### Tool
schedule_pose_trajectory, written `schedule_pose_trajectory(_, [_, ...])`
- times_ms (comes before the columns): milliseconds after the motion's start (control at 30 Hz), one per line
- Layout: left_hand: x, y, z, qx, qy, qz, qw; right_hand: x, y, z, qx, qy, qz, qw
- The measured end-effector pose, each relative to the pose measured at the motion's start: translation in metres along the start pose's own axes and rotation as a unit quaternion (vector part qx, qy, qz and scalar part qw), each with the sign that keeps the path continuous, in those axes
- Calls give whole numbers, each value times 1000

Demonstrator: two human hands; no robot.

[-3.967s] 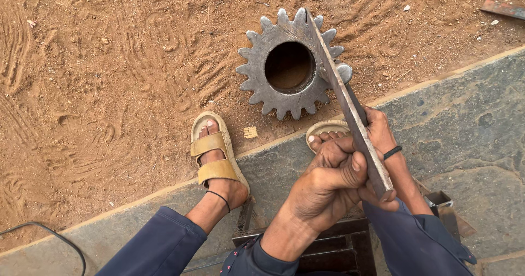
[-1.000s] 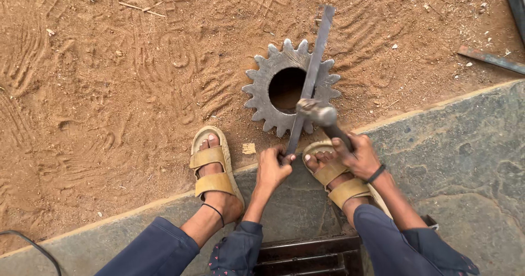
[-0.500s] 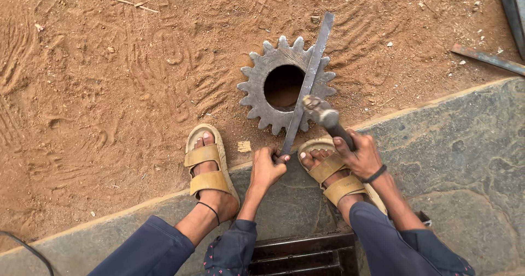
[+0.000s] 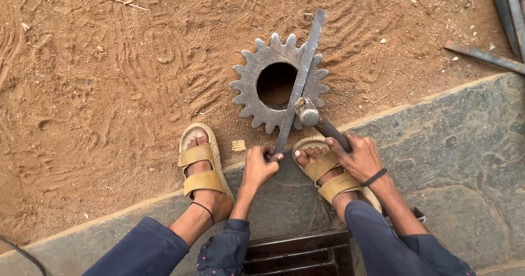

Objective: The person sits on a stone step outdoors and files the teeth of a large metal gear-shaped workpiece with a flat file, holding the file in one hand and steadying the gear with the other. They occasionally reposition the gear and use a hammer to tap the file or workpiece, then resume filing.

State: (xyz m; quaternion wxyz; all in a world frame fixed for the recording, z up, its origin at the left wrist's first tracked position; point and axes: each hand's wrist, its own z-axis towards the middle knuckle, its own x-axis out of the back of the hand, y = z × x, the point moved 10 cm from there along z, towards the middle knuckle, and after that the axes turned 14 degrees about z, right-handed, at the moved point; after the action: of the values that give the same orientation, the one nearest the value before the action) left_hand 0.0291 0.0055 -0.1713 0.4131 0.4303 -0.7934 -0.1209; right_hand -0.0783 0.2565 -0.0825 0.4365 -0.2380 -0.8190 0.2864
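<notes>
A large toothed steel gear (image 4: 257, 71) with a round centre hole lies flat on the sandy ground. A long flat metal bar (image 4: 302, 71) lies across the gear, running from its far side down to my left hand (image 4: 258, 166), which grips the bar's near end. My right hand (image 4: 358, 157) holds the handle of a hammer (image 4: 309, 113), whose round head rests on the bar at the gear's near rim. My two sandalled feet (image 4: 201, 166) sit either side of my left hand.
Reddish sand covers the ground beyond a grey stone slab (image 4: 465, 145) that I sit on. Loose metal strips (image 4: 484, 56) lie at the far right. A dark metal frame (image 4: 298, 254) sits between my legs. A black cable (image 4: 22, 254) runs at the bottom left.
Four seconds ago both hands held the bar up close to the camera. Now the bar lies across the gear and the hammer head has come down onto it.
</notes>
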Motion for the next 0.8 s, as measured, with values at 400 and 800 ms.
schedule_pose_trajectory(400, [-1,-2,0,1,-8,0,1000,3,-28,-10,43,31,59,997])
schedule_pose_trajectory(800, [1,6,0,-14,-48,-21,999,10,8,-8,-76,67,92,991])
